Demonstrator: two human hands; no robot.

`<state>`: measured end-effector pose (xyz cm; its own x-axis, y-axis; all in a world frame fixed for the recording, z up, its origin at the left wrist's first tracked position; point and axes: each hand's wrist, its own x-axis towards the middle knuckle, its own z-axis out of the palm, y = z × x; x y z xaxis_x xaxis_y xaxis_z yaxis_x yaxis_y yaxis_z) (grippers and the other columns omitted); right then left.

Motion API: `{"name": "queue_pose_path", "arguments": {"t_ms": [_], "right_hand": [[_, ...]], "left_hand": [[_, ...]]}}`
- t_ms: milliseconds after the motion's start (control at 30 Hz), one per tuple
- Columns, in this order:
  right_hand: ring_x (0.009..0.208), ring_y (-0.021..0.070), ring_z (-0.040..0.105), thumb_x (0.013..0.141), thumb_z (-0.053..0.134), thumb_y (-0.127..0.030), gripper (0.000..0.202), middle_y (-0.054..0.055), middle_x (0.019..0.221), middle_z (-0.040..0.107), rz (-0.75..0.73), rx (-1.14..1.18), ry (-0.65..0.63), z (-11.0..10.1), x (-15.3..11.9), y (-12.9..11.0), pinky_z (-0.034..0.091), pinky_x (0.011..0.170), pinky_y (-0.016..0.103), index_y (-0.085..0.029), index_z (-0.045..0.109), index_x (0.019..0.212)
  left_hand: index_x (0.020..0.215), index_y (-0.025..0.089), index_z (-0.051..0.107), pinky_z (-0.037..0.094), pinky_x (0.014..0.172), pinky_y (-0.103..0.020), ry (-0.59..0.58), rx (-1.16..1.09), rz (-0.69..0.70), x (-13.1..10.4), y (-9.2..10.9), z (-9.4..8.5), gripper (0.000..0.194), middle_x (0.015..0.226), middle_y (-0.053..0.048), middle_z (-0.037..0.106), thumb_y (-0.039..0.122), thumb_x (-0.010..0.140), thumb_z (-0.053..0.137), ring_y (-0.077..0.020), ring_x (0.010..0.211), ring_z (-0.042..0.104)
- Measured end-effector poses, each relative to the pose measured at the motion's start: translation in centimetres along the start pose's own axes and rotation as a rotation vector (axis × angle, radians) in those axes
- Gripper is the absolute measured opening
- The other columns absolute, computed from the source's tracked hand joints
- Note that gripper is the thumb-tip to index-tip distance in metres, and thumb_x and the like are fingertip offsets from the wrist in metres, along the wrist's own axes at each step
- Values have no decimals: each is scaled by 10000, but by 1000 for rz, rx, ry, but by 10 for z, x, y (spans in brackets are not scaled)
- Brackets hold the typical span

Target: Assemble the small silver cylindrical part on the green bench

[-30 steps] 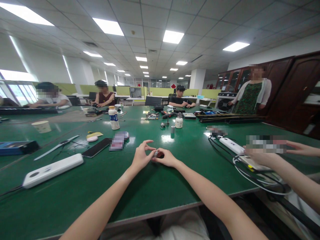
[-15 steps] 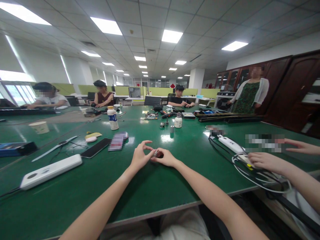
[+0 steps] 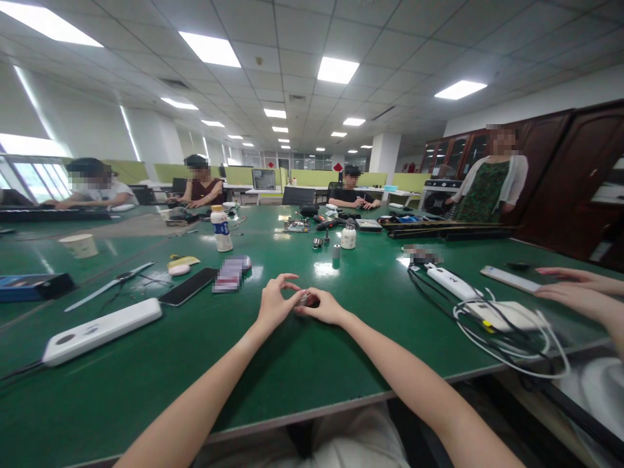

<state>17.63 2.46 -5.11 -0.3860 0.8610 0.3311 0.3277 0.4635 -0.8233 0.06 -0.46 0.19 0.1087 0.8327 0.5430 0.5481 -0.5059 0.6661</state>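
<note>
Close together above the green table [image 3: 273,383], my two hands meet around a small silvery metal piece [image 3: 304,298], mostly hidden by fingers. My right hand [image 3: 324,305] is closed on it, with thumb and fingers curled. My left hand [image 3: 273,302] presses its thumb against the piece; its index finger arches above, apart from the thumb. Beyond the hands stands a small grey cylinder [image 3: 336,256]. Behind that lie a shiny metal part [image 3: 318,243] and a dark, narrow upright piece [image 3: 327,236], beside a white round bottle [image 3: 348,235].
To the left are a black phone [image 3: 189,287], a white power strip [image 3: 103,331], a drink bottle [image 3: 221,229] and a paper cup [image 3: 79,246]. On the right, cables [image 3: 507,348] lie near a co-worker's hands [image 3: 575,289]. Other people are around the table.
My hands keep nearly the same pose around the metal piece. The co-worker's near hand at the right has drawn away from the cables, toward a long white strip.
</note>
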Motion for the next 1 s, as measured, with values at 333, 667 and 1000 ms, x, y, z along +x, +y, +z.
{"name": "queue_pose_path", "arguments": {"t_ms": [333, 667, 1000], "right_hand": [[749, 155, 608, 708, 792, -489, 397, -1, 807, 662, -7, 5, -4, 0, 1, 2, 498, 733, 289, -188, 641, 919], [739, 146, 593, 701, 798, -466, 381, -11, 795, 644, 1, 15, -8, -2, 0, -2, 486, 729, 282, -193, 643, 917], [736, 149, 593, 685, 806, -490, 414, -6, 799, 652, 30, 0, 4, -1, 0, -4, 485, 727, 281, -197, 645, 929]], "left_hand": [[1134, 225, 588, 477, 947, -432, -21, -5, -3, 0, 0, 0, 416, 914, -48, 785, 341, 749, 697, -278, 985, 710], [1166, 224, 561, 478, 944, -399, -25, -42, -6, 1, 4, 0, 426, 850, -22, 787, 296, 758, 659, -254, 955, 724], [1110, 233, 573, 490, 895, -375, 40, -1, 15, 3, 4, -3, 393, 800, -5, 777, 373, 760, 684, -247, 884, 733]]}}
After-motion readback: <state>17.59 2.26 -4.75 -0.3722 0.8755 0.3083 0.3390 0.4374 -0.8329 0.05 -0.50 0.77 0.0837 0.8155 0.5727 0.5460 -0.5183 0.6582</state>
